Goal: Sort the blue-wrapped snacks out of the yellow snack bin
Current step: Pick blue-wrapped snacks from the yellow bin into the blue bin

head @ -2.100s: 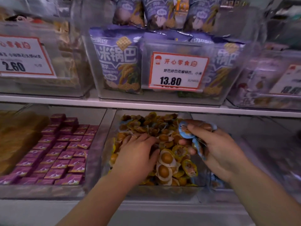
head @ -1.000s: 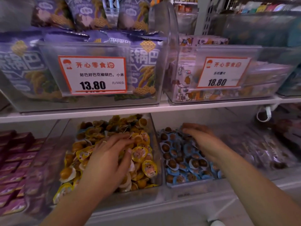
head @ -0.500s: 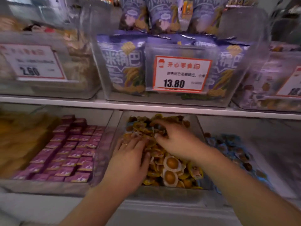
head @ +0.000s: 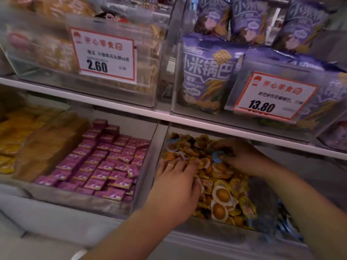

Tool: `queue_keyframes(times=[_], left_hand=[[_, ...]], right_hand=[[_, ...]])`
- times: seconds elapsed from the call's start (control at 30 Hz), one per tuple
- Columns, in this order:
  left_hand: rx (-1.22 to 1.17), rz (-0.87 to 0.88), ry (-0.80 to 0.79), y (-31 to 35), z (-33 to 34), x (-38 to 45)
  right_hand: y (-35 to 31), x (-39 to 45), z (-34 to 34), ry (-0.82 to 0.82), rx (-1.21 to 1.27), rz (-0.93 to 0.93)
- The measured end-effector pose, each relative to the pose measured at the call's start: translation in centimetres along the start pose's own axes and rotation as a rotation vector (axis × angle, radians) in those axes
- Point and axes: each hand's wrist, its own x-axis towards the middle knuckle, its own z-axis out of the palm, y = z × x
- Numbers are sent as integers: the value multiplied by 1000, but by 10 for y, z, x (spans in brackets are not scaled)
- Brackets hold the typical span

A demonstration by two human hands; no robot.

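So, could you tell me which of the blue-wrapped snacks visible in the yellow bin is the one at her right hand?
The blue-wrapped snack mid-bin, right at the right hand fingertips; the other blue one lies apart at the bin's back left corner.

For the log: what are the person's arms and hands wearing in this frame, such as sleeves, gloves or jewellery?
Both forearms are bare as far as the frame shows, with no sleeves or gloves. The left hand wears a thin gold-coloured ring on one finger. The right hand shows no ring, watch or band, though its fingertips are partly buried among the snacks.
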Motion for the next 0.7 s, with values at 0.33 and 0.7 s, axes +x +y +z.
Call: queue_keyframes(times=[0.33,0.7], left_hand=[[-116,-58,79,4,-3,7],[-168,-62,176,4,2,18]], right_hand=[[-8,15,16,-169,-214,49],[-28,29,29,-204,-236,-23]])
